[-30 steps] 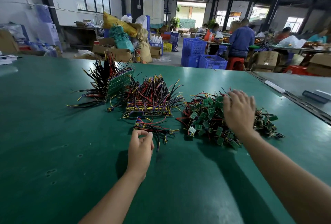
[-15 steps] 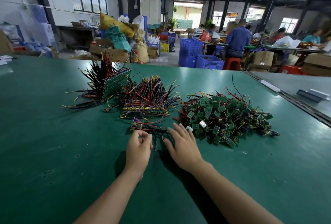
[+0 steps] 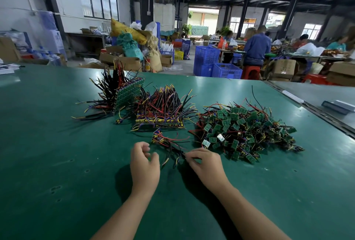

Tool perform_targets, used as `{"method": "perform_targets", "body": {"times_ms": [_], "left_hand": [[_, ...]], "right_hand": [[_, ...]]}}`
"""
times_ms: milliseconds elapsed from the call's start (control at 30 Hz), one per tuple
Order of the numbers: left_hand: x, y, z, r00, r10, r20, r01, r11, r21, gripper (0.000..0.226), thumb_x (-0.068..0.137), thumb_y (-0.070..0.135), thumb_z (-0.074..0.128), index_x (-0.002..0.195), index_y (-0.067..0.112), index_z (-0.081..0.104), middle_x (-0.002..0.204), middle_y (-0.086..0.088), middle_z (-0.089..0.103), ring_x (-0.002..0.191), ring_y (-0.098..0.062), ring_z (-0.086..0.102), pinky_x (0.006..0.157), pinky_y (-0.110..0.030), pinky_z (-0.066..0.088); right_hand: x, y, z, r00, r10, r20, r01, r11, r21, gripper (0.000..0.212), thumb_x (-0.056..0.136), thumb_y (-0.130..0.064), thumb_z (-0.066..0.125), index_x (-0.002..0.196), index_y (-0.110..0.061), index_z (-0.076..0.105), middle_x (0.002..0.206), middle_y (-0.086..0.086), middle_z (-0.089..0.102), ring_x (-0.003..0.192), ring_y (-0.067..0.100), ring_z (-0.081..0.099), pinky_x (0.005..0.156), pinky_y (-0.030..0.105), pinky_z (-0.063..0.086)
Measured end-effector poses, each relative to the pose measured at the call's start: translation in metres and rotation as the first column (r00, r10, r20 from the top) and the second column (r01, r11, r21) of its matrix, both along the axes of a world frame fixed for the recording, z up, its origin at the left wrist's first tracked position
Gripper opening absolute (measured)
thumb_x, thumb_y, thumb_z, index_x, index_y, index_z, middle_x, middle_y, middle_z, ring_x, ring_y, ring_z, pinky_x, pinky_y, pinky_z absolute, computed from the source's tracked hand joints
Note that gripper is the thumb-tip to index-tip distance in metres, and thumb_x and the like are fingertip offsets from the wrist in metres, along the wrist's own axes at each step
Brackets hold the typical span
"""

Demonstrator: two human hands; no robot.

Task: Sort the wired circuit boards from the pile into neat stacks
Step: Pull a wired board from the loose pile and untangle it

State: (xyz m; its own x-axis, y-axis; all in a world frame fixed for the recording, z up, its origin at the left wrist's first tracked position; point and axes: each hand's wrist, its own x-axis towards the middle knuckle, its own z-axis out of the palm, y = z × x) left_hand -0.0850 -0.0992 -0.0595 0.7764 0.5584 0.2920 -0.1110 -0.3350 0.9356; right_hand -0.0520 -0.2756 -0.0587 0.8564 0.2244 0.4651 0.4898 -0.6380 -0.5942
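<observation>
Bundle of wired circuit boards (image 3: 163, 141) on green table (image 3: 57, 143).
Left hand (image 3: 145, 165) loosely curled, empty, beside it; right hand (image 3: 206, 165) pinching its wire ends. Loose pile of boards (image 3: 244, 130) at right; flat stack (image 3: 159, 120) and upright stack (image 3: 126, 95) behind.

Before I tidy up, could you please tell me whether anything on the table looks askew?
Yes: the far-left stack stands tilted up on its edge, whereas the middle stack beside it lies flat on the table, so it looks unsettled.
</observation>
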Motion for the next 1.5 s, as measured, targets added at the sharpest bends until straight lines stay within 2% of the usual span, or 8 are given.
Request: {"method": "perform_targets", "body": {"times_ms": [133, 300, 400, 633, 833, 1033, 1267, 1500], "left_hand": [[0.007, 0.013, -0.005, 0.978, -0.060, -0.201, 0.112, 0.959, 0.260, 0.061, 0.084, 0.001, 0.058, 0.138, 0.018, 0.039, 0.136, -0.003, 0.045, 0.126, -0.023, 0.039, 0.100, -0.037, 0.037], [0.012, 0.012, -0.009, 0.930, -0.060, -0.363, 0.226, 0.872, 0.434, 0.079, 0.084, 0.033, 0.066, 0.149, 0.032, 0.020, 0.135, -0.004, 0.055, 0.123, -0.029, 0.050, 0.100, -0.041, 0.037], [0.014, 0.014, -0.010, 0.952, -0.135, -0.275, 0.217, 0.931, 0.294, 0.066, 0.081, 0.034, 0.072, 0.138, 0.032, 0.040, 0.117, 0.000, 0.065, 0.109, -0.027, 0.061, 0.092, -0.038, 0.045], [0.005, 0.007, -0.006, 0.952, -0.298, -0.071, 0.294, 0.954, -0.067, 0.021, 0.084, 0.023, 0.073, 0.092, 0.037, 0.061, 0.092, 0.014, 0.067, 0.081, 0.014, 0.059, 0.067, -0.003, 0.041], [-0.006, -0.004, 0.007, 0.860, -0.510, -0.017, 0.446, 0.769, -0.459, 0.012, 0.094, 0.013, 0.058, 0.093, 0.012, 0.070, 0.089, -0.007, 0.072, 0.074, -0.016, 0.064, 0.070, -0.027, 0.055], [-0.021, -0.015, 0.017, 0.741, -0.672, -0.005, 0.551, 0.611, -0.568, 0.037, 0.074, 0.032, 0.069, 0.092, 0.000, 0.067, 0.078, -0.009, 0.066, 0.060, -0.017, 0.059, 0.056, -0.028, 0.051], [-0.025, -0.023, 0.019, 0.691, -0.723, 0.022, 0.567, 0.522, -0.637, 0.039, 0.084, 0.035, 0.062, 0.095, -0.003, 0.064, 0.079, -0.019, 0.069, 0.054, -0.019, 0.059, 0.052, -0.026, 0.050], [-0.029, -0.030, 0.006, 0.764, -0.642, -0.066, 0.619, 0.757, -0.211, 0.048, 0.079, 0.031, 0.077, 0.116, 0.035, 0.048, 0.087, 0.009, 0.070, 0.060, -0.013, 0.063, 0.057, -0.022, 0.050]], "right_hand": [[-0.005, -0.013, 0.008, 0.957, 0.112, -0.269, -0.009, 0.934, 0.358, 0.020, 0.086, -0.008, 0.071, 0.086, -0.027, 0.078, 0.084, -0.011, 0.075, 0.082, 0.012, 0.071, 0.079, 0.025, 0.055], [-0.011, -0.016, 0.021, 0.868, 0.363, -0.338, -0.030, 0.719, 0.695, 0.015, 0.083, -0.005, 0.072, 0.083, -0.017, 0.080, 0.083, 0.012, 0.076, 0.083, 0.025, 0.075, 0.082, 0.022, 0.054], [-0.014, -0.016, 0.026, 0.817, 0.507, -0.276, -0.096, 0.591, 0.801, 0.014, 0.075, -0.015, 0.076, 0.088, -0.011, 0.079, 0.087, 0.018, 0.075, 0.078, 0.033, 0.073, 0.083, 0.039, 0.056], [-0.005, -0.035, 0.040, 0.835, 0.499, -0.231, 0.029, 0.379, 0.925, 0.041, 0.090, -0.045, 0.051, 0.122, -0.023, 0.062, 0.096, 0.012, 0.072, 0.051, 0.022, 0.062, 0.054, 0.027, 0.053], [-0.005, -0.033, 0.026, 0.809, 0.295, -0.509, 0.128, 0.756, 0.641, 0.018, 0.099, -0.013, 0.053, 0.106, -0.016, 0.070, 0.098, 0.008, 0.069, 0.058, 0.010, 0.055, 0.051, 0.024, 0.046], [-0.020, -0.021, 0.021, 0.535, 0.637, -0.554, -0.121, 0.707, 0.697, 0.032, 0.083, -0.015, 0.060, 0.114, -0.012, 0.063, 0.077, 0.006, 0.067, 0.064, 0.021, 0.062, 0.050, 0.029, 0.051], [-0.021, -0.012, 0.017, 0.649, 0.529, -0.546, -0.109, 0.776, 0.622, 0.010, 0.091, -0.022, 0.060, 0.087, -0.018, 0.068, 0.061, 0.001, 0.061, 0.053, 0.017, 0.059, 0.045, 0.028, 0.048], [-0.019, -0.005, 0.017, 0.852, 0.281, -0.442, 0.012, 0.833, 0.554, 0.018, 0.097, -0.013, 0.057, 0.080, -0.013, 0.064, 0.061, 0.001, 0.061, 0.047, 0.015, 0.052, 0.043, 0.024, 0.044]]}}
